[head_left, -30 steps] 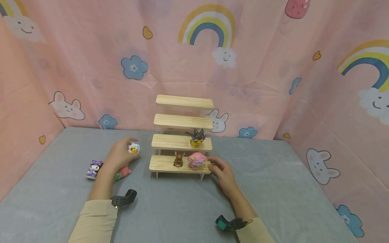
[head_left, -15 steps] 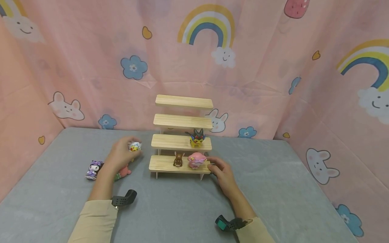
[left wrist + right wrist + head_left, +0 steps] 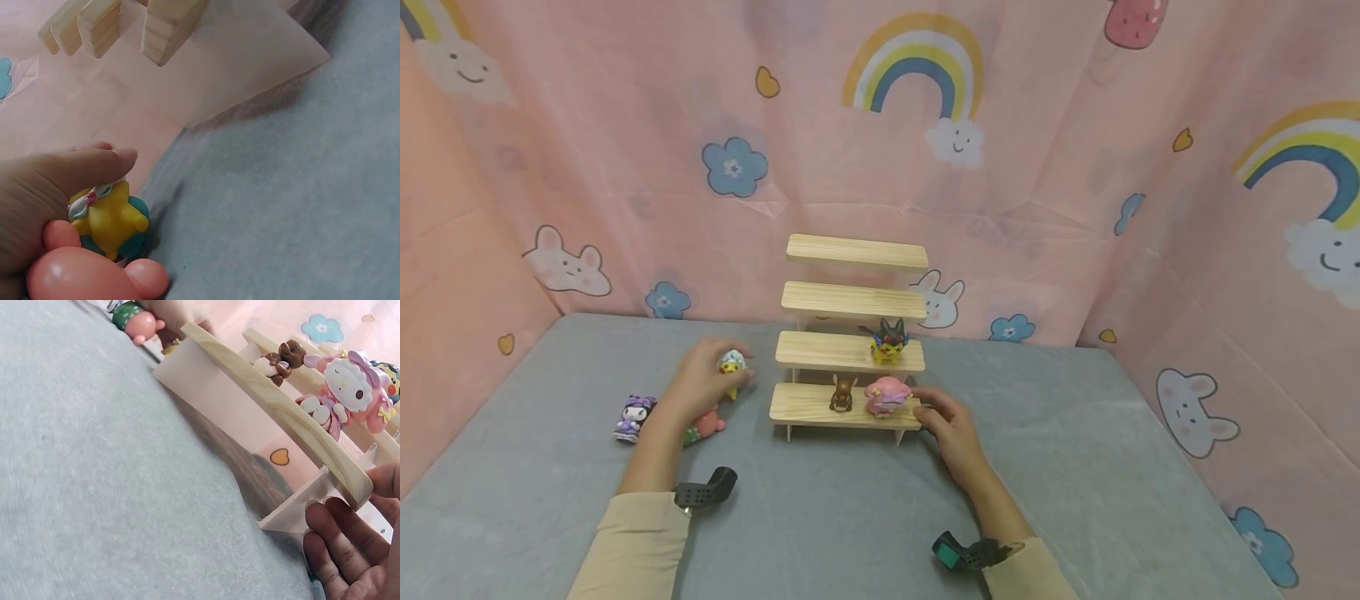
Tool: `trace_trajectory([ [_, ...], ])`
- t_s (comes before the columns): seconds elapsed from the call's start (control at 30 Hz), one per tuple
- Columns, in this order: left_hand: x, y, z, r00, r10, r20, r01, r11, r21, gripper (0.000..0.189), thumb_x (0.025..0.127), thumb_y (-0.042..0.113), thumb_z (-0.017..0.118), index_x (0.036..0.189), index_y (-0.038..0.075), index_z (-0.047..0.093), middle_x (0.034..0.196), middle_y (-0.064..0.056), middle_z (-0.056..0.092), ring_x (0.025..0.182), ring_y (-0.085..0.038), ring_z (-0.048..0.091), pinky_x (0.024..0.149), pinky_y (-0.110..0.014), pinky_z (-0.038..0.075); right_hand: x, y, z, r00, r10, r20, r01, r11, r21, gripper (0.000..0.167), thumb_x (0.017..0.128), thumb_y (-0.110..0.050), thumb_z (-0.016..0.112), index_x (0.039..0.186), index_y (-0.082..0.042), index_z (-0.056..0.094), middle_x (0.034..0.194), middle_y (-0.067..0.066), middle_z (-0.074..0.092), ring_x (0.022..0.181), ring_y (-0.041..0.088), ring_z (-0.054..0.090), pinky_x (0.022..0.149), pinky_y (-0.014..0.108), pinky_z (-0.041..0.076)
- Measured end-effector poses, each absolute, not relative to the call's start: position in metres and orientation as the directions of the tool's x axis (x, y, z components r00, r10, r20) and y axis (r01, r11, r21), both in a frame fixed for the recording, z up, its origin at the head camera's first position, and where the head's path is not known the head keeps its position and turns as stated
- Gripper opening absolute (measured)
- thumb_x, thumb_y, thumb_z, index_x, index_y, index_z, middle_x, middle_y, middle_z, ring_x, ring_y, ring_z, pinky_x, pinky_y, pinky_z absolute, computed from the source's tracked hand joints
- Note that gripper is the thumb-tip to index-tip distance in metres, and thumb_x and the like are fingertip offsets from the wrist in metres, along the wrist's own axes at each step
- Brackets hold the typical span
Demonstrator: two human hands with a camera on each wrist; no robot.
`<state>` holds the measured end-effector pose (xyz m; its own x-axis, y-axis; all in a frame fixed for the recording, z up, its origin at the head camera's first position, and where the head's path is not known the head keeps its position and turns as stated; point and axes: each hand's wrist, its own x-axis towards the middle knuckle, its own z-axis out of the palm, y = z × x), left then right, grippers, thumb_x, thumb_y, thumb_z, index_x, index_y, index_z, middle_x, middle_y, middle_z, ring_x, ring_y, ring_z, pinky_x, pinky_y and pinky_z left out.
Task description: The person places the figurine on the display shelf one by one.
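My left hand [image 3: 700, 379] holds a small yellow Pikachu figurine [image 3: 731, 367] with a white hat by its upper part, left of the stepped wooden display stand [image 3: 820, 354]. In the left wrist view the thumb lies over the top of the Pikachu figurine [image 3: 109, 219], and its feet point down. My right hand [image 3: 951, 429] grips the right end of the stand's lowest shelf; in the right wrist view the thumb is at the shelf's end and the fingers [image 3: 337, 537] curl below it. A pink figurine [image 3: 887, 397] and a brown mouse figurine [image 3: 842, 393] sit on that shelf.
A black-and-yellow figurine [image 3: 888, 341] stands on the second shelf up. Left on the grey cloth are a purple-and-white figurine [image 3: 635, 418] and a pink-and-green one [image 3: 705, 426], partly hidden by the left arm. A pink printed curtain [image 3: 880, 183] hangs behind.
The Pikachu figurine has turned in my left fingers from face-out to upright, its yellow body now showing below the hat. My right hand has stayed on the stand.
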<state>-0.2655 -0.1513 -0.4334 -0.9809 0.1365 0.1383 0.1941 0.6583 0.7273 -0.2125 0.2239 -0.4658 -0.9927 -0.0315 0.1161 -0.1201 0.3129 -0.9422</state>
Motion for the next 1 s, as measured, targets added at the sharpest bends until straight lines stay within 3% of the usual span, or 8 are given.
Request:
trace_trajectory([
  [0.17, -0.265, -0.154, -0.433, -0.984, 0.147, 0.105, 0.175, 0.635, 0.752, 0.035, 0.095, 0.018, 0.068, 0.128, 0.008, 0.066, 0.136, -0.021, 0.06, 0.119, -0.036, 0.056, 0.097, -0.051, 0.05, -0.213, 0.225, -0.467, -0.992, -0.036, 0.122, -0.127, 0.303, -0.945, 0.029, 0.099, -0.01, 0.056, 0.125, -0.003, 0.067, 0.13, 0.016, 0.065, 0.103, 0.01, 0.06, 0.087, 0.021, 0.052],
  [0.3, -0.265, -0.158, -0.433, -0.983, 0.162, 0.086, 0.168, 0.612, 0.772, 0.037, 0.097, 0.016, 0.06, 0.133, 0.008, 0.062, 0.135, -0.02, 0.059, 0.109, -0.03, 0.057, 0.084, -0.032, 0.047, -0.213, 0.225, -0.466, -0.992, -0.039, 0.123, -0.129, 0.301, -0.945, 0.029, 0.099, -0.01, 0.056, 0.125, -0.002, 0.067, 0.13, 0.017, 0.065, 0.102, 0.01, 0.06, 0.087, 0.02, 0.052],
  [0.53, -0.263, -0.165, -0.432, -0.988, 0.152, 0.0, 0.087, 0.563, 0.822, 0.046, 0.099, 0.027, 0.064, 0.142, 0.013, 0.055, 0.138, -0.025, 0.056, 0.09, -0.03, 0.063, 0.06, -0.029, 0.054, -0.213, 0.225, -0.466, -0.991, -0.042, 0.124, -0.131, 0.314, -0.94, 0.029, 0.099, -0.011, 0.056, 0.125, -0.003, 0.067, 0.13, 0.016, 0.066, 0.104, 0.011, 0.06, 0.088, 0.021, 0.052],
  [0.6, -0.263, -0.166, -0.431, -0.989, 0.145, 0.009, 0.091, 0.571, 0.816, 0.047, 0.098, 0.028, 0.066, 0.142, 0.013, 0.055, 0.141, -0.024, 0.055, 0.098, -0.034, 0.065, 0.064, -0.029, 0.055, -0.213, 0.225, -0.466, -0.991, -0.043, 0.126, -0.133, 0.313, -0.94, 0.029, 0.099, -0.01, 0.056, 0.125, -0.003, 0.067, 0.13, 0.016, 0.066, 0.104, 0.012, 0.06, 0.088, 0.021, 0.052],
  [0.77, -0.263, -0.165, -0.431, -0.989, 0.13, 0.064, 0.13, 0.594, 0.794, 0.048, 0.096, 0.027, 0.07, 0.139, 0.01, 0.058, 0.144, -0.02, 0.056, 0.125, -0.043, 0.06, 0.09, -0.042, 0.055, -0.213, 0.225, -0.466, -0.991, -0.042, 0.128, -0.135, 0.306, -0.942, 0.029, 0.099, -0.01, 0.056, 0.125, -0.003, 0.067, 0.129, 0.017, 0.066, 0.102, 0.011, 0.06, 0.087, 0.021, 0.052],
  [0.87, -0.262, -0.165, -0.43, -0.991, 0.117, 0.07, 0.127, 0.6, 0.79, 0.048, 0.095, 0.028, 0.071, 0.138, 0.01, 0.059, 0.145, -0.019, 0.056, 0.127, -0.044, 0.059, 0.098, -0.052, 0.054, -0.213, 0.225, -0.466, -0.991, -0.04, 0.124, -0.131, 0.302, -0.944, 0.029, 0.099, -0.01, 0.056, 0.125, -0.003, 0.067, 0.129, 0.017, 0.066, 0.102, 0.011, 0.06, 0.087, 0.021, 0.052],
  [1.0, -0.262, -0.164, -0.429, -0.995, 0.077, 0.058, 0.093, 0.612, 0.785, 0.05, 0.094, 0.031, 0.073, 0.138, 0.011, 0.06, 0.144, -0.019, 0.058, 0.129, -0.044, 0.057, 0.1, -0.056, 0.053, -0.213, 0.224, -0.466, -0.992, -0.036, 0.119, -0.124, 0.301, -0.946, 0.029, 0.098, -0.009, 0.056, 0.125, -0.003, 0.067, 0.13, 0.017, 0.066, 0.103, 0.012, 0.06, 0.087, 0.021, 0.052],
])
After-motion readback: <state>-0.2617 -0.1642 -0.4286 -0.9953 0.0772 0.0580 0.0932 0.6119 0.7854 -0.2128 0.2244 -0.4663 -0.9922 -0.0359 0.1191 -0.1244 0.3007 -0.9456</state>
